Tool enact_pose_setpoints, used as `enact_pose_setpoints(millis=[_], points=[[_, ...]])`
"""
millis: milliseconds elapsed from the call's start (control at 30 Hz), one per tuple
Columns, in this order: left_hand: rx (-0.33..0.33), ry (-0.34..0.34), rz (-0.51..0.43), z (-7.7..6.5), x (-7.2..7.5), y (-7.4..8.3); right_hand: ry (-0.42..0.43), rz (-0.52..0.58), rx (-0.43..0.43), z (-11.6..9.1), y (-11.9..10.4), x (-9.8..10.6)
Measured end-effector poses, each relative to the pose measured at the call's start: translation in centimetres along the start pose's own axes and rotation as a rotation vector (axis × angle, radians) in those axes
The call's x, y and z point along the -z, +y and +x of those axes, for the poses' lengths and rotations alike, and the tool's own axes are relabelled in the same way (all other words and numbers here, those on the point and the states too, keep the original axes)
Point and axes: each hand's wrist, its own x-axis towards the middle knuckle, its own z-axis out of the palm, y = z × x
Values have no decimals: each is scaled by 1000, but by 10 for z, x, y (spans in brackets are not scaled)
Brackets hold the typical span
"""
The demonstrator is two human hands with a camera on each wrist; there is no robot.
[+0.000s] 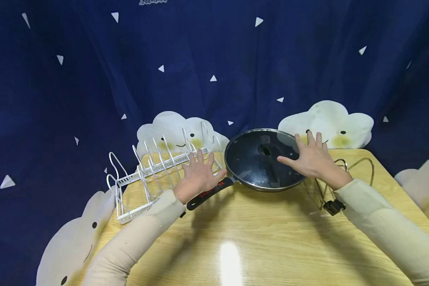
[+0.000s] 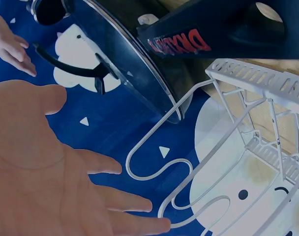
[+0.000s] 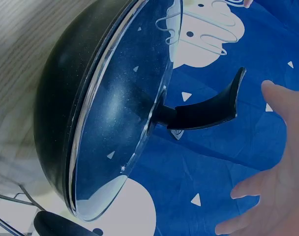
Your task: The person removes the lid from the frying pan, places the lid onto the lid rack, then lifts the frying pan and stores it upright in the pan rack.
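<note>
Pan, round, black, glass-lidded, on pale wooden desk btwn L hand & R hand.
Long black handle angles near-left toward L hand; R hand's nearer lid; all fingers loose, holding nothing.

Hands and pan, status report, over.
Left hand, right hand: spread, empty. Pan on table, lid on. White rack close beside pan handle; possible obstruction.

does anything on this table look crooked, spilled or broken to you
Nothing stands out. The glass lid sits evenly on the black wok, the white wire rack stands upright, and no spill or breakage shows on the wooden table.
</note>
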Motion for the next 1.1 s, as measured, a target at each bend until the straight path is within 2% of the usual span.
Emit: enact_pose_setpoints(millis=[167,400,567,867,967,1100], points=[[-50,41,-24,-3,2,-4,21,35,24,-1,-1,1],[-127,66,-38,-5,-3,-12,-14,107,3,-2,-7,4],[-146,35,-64,-8,-9,-17,-26,130,7,-2,-8,0],[-158,-52,-85,-12,-28,-24,47,216,51,-2,-8,-14],[-159,-66,-107,-12,-36,-25,30,269,27,-2,-9,-18],[-162,-57,-149,-11,-46,-27,-40,386,-17,-1,-9,-23]])
